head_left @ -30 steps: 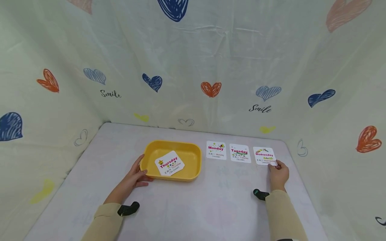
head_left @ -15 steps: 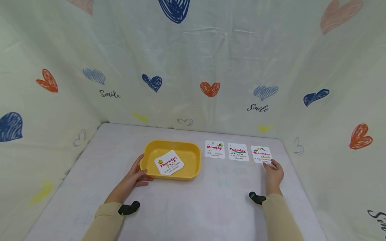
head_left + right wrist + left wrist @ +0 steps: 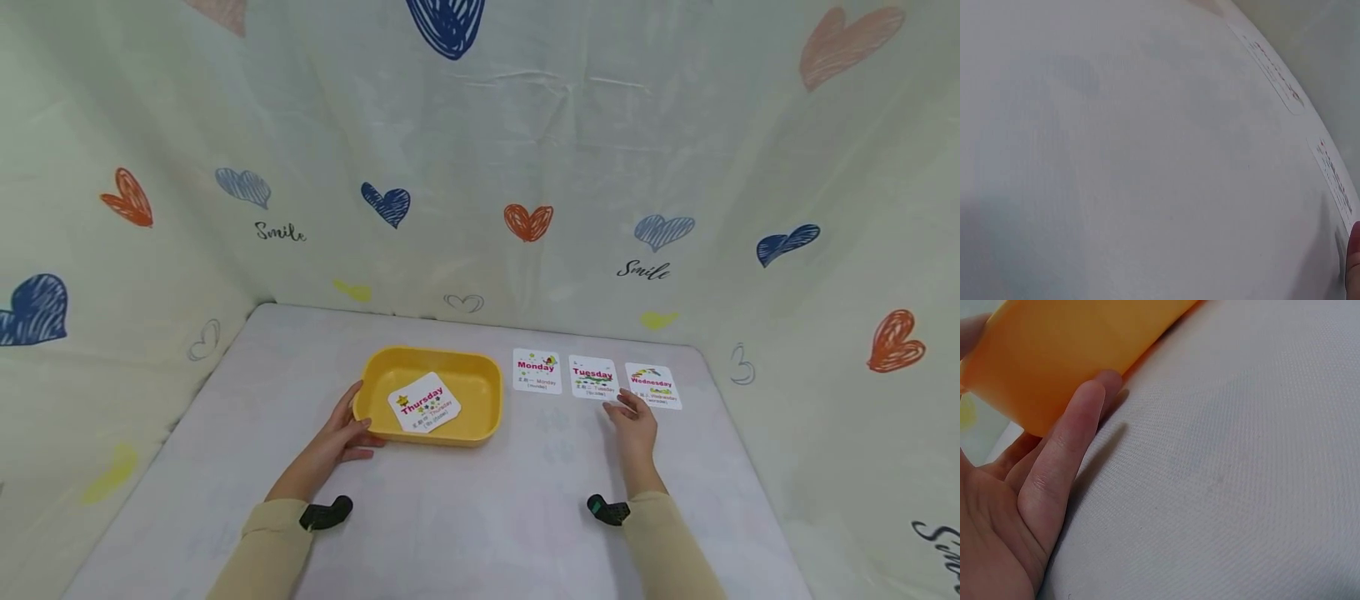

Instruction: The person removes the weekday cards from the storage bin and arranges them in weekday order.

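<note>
My left hand (image 3: 330, 440) grips the left end of a yellow plastic tray (image 3: 482, 404); in the left wrist view its fingers (image 3: 1063, 447) lie along the tray's outer wall (image 3: 1079, 350). Inside the tray lies a white Thursday card (image 3: 423, 403). To the right, the Monday card (image 3: 537, 372), Tuesday card (image 3: 593, 379) and Wednesday card (image 3: 653, 387) lie face up in a row. My right hand (image 3: 633, 429) holds nothing, fingers loosely bent, fingertips near the lower edges of the Tuesday and Wednesday cards. Only a fingertip (image 3: 1354, 265) shows in the right wrist view.
A white cloth covers the table (image 3: 480, 517). A pale curtain (image 3: 450, 133) printed with hearts hangs behind and at both sides, close to the table's back edge. Each wrist wears a small black device, the left one (image 3: 326, 512) and the right one (image 3: 607, 510).
My right hand has let go of the Wednesday card and moved left, to just below the Tuesday and Wednesday cards. The left hand keeps its hold on the tray.
</note>
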A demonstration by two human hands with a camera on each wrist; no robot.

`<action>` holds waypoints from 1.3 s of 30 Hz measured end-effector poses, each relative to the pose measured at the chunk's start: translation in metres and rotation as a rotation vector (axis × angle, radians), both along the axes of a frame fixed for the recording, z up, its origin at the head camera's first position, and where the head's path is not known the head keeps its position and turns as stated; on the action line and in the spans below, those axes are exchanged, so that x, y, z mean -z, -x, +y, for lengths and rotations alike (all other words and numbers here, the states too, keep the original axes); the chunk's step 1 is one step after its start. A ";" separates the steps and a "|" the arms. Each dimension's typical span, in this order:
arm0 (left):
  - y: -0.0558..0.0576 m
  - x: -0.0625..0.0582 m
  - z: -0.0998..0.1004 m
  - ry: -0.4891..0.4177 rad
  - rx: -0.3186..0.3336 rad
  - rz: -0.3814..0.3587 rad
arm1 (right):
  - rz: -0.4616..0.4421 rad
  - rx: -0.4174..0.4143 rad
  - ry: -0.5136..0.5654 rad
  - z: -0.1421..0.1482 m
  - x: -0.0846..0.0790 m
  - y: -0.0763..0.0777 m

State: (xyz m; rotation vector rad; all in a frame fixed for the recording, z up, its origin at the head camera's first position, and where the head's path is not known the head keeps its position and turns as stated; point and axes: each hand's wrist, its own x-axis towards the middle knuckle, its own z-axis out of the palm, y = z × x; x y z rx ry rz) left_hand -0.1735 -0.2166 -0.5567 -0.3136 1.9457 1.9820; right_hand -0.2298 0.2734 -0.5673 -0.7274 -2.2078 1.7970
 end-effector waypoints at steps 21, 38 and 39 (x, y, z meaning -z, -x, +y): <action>0.001 0.000 0.000 -0.025 0.000 0.000 | 0.052 -0.307 0.226 -0.091 -0.028 -0.008; -0.001 0.000 -0.001 -0.032 0.001 0.006 | 0.029 -0.648 0.226 -0.158 -0.062 -0.006; 0.000 0.000 -0.001 -0.031 0.004 0.006 | 0.014 -0.668 0.218 -0.161 -0.064 -0.006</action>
